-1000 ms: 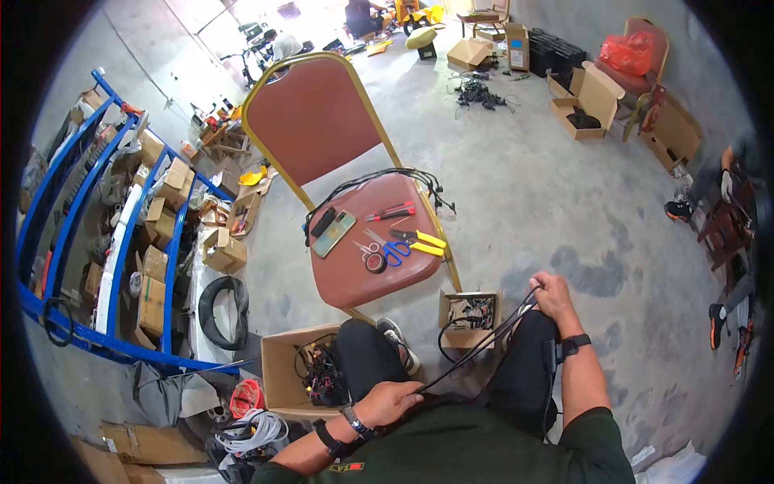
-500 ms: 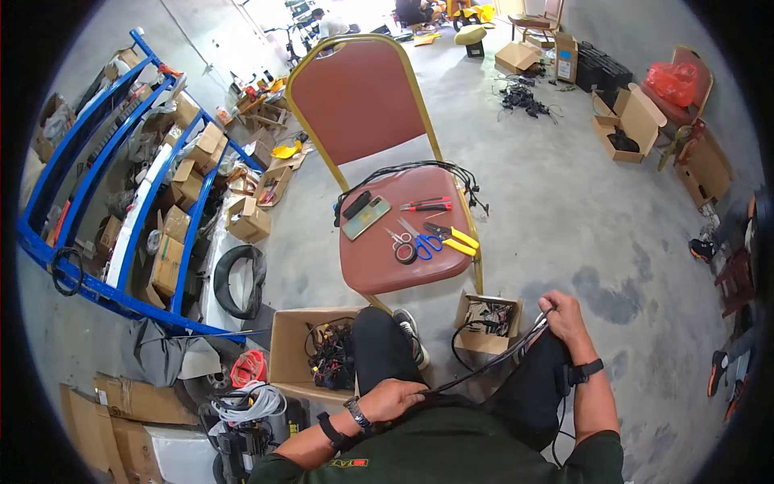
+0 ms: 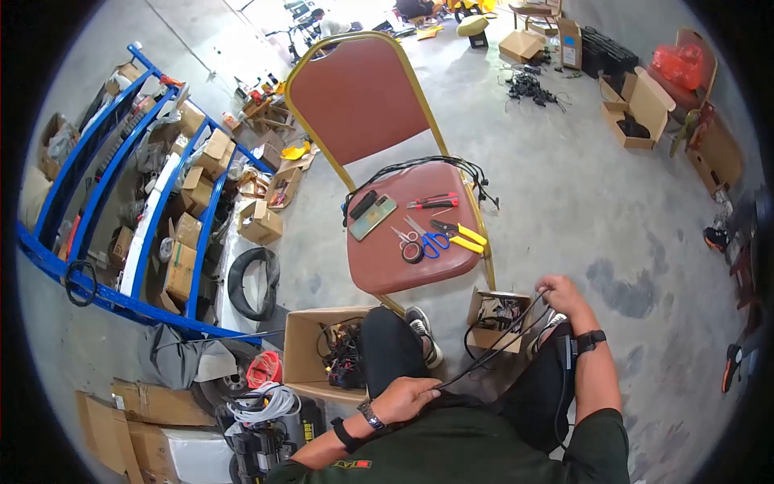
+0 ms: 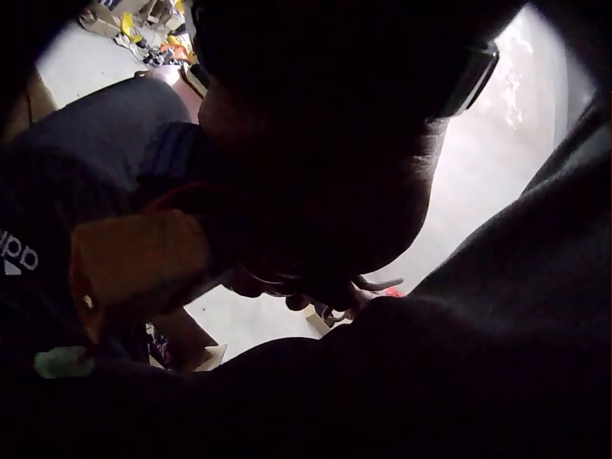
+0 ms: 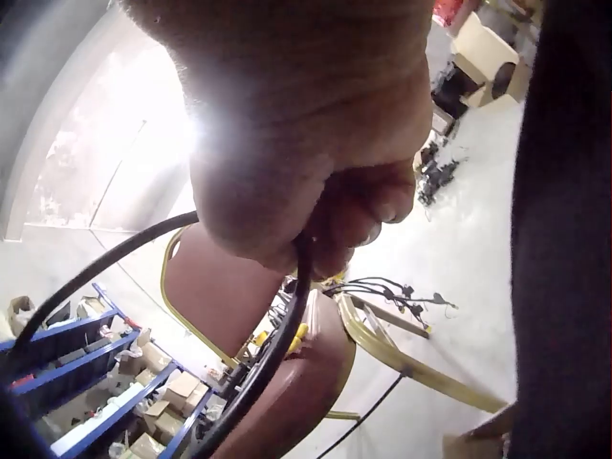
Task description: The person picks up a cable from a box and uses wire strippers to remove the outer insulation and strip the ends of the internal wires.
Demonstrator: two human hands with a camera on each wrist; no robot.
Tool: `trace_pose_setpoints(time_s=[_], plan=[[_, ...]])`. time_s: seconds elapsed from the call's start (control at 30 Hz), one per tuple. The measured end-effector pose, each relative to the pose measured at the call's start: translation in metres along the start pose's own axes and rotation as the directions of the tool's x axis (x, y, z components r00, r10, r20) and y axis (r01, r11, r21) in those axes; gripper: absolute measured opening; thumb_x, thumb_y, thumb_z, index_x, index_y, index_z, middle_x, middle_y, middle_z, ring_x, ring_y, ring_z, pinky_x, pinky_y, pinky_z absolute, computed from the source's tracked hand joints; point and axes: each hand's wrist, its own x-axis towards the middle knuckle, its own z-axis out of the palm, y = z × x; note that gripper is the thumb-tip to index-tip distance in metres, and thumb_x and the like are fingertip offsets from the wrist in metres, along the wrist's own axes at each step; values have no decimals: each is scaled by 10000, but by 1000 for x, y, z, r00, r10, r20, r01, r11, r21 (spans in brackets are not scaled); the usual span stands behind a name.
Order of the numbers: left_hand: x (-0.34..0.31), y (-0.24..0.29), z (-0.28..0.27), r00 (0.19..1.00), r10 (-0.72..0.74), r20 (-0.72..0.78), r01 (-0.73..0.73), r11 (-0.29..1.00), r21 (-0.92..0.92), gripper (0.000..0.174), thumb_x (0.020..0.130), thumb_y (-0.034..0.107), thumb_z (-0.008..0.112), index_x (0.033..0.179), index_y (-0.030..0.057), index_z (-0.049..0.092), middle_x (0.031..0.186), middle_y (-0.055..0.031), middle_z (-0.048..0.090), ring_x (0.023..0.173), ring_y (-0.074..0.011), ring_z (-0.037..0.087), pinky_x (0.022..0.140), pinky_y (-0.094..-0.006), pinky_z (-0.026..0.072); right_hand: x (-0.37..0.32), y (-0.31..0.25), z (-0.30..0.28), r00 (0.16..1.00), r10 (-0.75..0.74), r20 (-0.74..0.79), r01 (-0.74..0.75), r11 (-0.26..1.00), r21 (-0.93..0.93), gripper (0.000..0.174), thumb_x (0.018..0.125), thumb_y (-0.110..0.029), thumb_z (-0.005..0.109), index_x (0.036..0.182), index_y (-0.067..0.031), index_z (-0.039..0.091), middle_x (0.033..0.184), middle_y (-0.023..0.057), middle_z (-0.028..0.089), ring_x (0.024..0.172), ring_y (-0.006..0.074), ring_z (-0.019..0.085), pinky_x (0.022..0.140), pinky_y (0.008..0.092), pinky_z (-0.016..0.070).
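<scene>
A black cable [image 3: 477, 363] runs in more than one strand across my lap. My left hand [image 3: 409, 398] holds one end of it low against my shirt, thumb on top. Over the right knee, my right hand [image 3: 564, 295] grips the other end with curled fingers. Up close in the right wrist view, the black cable [image 5: 298, 325] loops out from under the curled fingers [image 5: 354, 222]. The left wrist view is very dark, and what the left fingers do is mostly hidden there. A small open carton [image 3: 493, 343] with dark connectors stands on the floor just beyond the strands.
Ahead stands a red chair [image 3: 379, 266] bearing a phone [image 3: 374, 218], blue-handled scissors [image 3: 435, 244], yellow-handled pliers [image 3: 463, 236], tape [image 3: 412, 252] and a bundle of black cables [image 3: 411, 164]. A cardboard box [image 3: 306, 355] of wiring sits by the left leg. Blue shelving [image 3: 121, 298] stands left.
The head view has swung, so the chair and boxes appear farther right. Near the right hand the cable strands have spread apart. Both hands keep their hold on the cable.
</scene>
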Motion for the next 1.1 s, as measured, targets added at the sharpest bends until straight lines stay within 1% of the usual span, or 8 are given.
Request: trace_pose_setpoints(time_s=[0.13,0.27,0.37,0.47,0.7,0.9,1.0,1.1], plan=[[0,6,1,998,67,-10,-66,997,43,294,949,211,627,1170,19,643,985,-204,693,866,-364,685,750,-392,543,5,23,-2,985,142,101,-165,943,287,218,802,-2,598,1002,-28,682,740,61,637,725,156,618,658,302,508],[-24,-2,-1,998,11,56,-13,999,32,292,942,215,637,1169,32,648,984,-201,693,853,-362,685,730,-391,546,0,8,1,986,66,150,-74,996,48,272,771,-28,678,1043,-20,670,798,56,625,732,159,591,651,305,497],[-20,-4,2,996,87,-35,-85,995,48,282,944,209,636,1163,33,651,982,-205,690,843,-375,673,710,-387,541,-5,-18,0,972,178,151,-198,972,128,252,823,-6,605,1070,-18,656,789,42,638,686,129,579,601,290,472],[-27,-13,-3,996,28,-84,-28,1000,-4,279,953,204,632,1171,32,651,895,-149,696,754,-295,669,690,-357,523,-9,-33,0,959,205,196,-248,941,229,256,816,41,567,1045,-23,662,772,18,643,639,89,573,536,257,441],[-51,-46,-8,929,-300,216,369,783,-501,257,982,174,609,1185,28,670,745,39,573,655,-70,496,613,-262,446,-43,-77,1,948,138,286,-265,840,473,228,795,-23,674,1023,-18,661,792,13,649,640,88,587,548,229,455],[-56,-43,-11,942,-161,295,335,494,-802,265,983,137,595,1180,-31,652,703,18,558,609,-79,499,572,-256,428,-49,-71,20,986,-153,61,-17,275,961,284,881,-155,684,1112,-3,618,743,29,594,622,144,535,581,271,449],[-49,-39,-11,949,-112,295,313,446,-839,257,989,134,575,1172,-31,647,680,19,562,577,-80,506,544,-245,421,-52,-101,38,986,-81,-145,140,-64,988,338,943,-248,630,1165,4,592,780,51,579,698,176,536,621,297,453],[-42,-34,-11,948,-45,316,304,432,-849,257,985,131,584,1176,-27,649,688,18,564,586,-79,511,550,-249,427,-53,-125,49,965,-122,-233,207,-193,959,396,968,-316,586,1240,-29,566,939,82,636,844,202,585,733,356,481]])
